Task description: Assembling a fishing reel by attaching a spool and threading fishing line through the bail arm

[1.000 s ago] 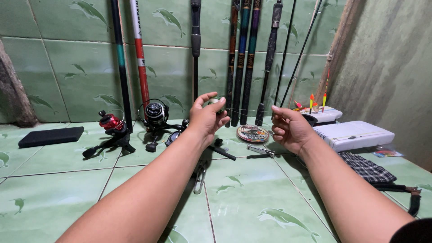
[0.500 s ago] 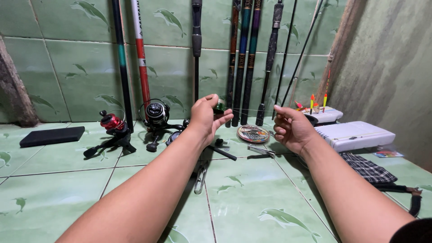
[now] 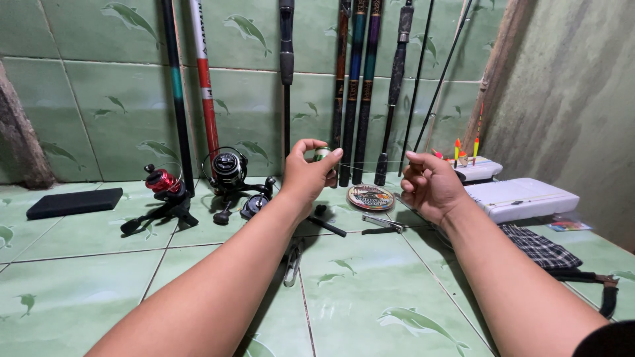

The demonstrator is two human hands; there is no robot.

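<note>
My left hand is raised over the green tiled floor and pinches a small spool of line between thumb and fingers. A thin clear fishing line runs taut from that spool to my right hand, whose thumb and forefinger pinch its end. Below and between the hands lie a round flat line spool and a small metal tool. A reel lies under my left wrist.
Several fishing rods lean against the tiled wall. A black reel and a red reel sit at the left, with a black case beyond. White tackle boxes, floats and a checked cloth lie at the right. Pliers rest below my left arm.
My left hand has lifted and turned with the small spool. My right hand has moved away to the right, and a taut stretch of line now shows between them.
</note>
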